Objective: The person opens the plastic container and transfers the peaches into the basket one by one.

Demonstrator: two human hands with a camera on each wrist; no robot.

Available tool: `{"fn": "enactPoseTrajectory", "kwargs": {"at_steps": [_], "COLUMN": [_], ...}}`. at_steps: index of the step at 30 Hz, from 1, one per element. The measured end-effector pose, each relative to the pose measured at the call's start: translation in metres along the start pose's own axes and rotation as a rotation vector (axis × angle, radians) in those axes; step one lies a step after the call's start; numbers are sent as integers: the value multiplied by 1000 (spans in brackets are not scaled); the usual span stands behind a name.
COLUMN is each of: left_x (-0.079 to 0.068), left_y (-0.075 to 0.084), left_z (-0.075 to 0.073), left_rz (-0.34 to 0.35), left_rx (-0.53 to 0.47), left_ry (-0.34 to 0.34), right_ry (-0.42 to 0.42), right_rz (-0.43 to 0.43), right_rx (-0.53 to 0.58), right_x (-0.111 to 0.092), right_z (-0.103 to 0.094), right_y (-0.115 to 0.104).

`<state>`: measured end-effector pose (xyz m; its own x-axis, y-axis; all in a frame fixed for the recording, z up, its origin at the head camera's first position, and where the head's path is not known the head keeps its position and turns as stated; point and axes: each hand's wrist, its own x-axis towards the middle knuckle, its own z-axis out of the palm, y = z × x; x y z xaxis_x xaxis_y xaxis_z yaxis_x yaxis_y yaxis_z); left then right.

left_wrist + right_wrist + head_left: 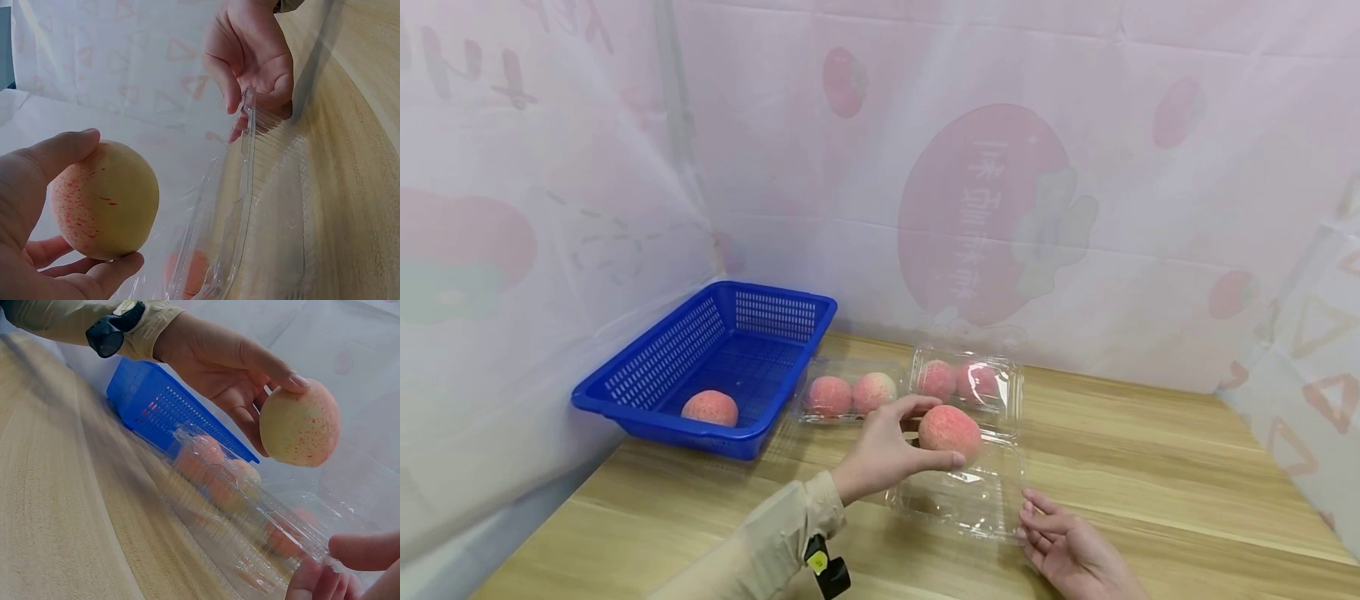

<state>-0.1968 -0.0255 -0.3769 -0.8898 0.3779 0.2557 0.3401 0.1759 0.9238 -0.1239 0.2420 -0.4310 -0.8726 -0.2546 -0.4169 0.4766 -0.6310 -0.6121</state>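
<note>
My left hand (883, 450) grips a pink and yellow peach (951, 433) between thumb and fingers, raised over a clear plastic clamshell box (955, 512). In the left wrist view the yellow side of this peach (122, 200) shows. My right hand (1075, 546) pinches the near right edge of the clear box, thumb on one side and fingers on the other; the right wrist view shows its fingers (319, 581) at that rim. Right behind the raised peach, two pink peaches (977, 385) lie under clear plastic.
To the left stands a blue plastic basket (748, 433) with one peach (710, 408) at its near end. Between basket and box, another clear container (805, 408) holds two peaches (875, 392). A printed cloth (775, 167) hangs behind the wooden table (1120, 450).
</note>
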Motion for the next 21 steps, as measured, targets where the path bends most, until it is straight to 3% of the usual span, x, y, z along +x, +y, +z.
{"fn": "enactPoseTrajectory", "kwargs": {"at_steps": [21], "left_x": [-16], "left_y": [5], "left_z": [-40], "left_rz": [70], "left_rx": [-22], "left_ry": [215], "right_ry": [9], "right_rz": [1], "right_rx": [1], "right_x": [-1], "right_z": [1], "right_y": [0]}}
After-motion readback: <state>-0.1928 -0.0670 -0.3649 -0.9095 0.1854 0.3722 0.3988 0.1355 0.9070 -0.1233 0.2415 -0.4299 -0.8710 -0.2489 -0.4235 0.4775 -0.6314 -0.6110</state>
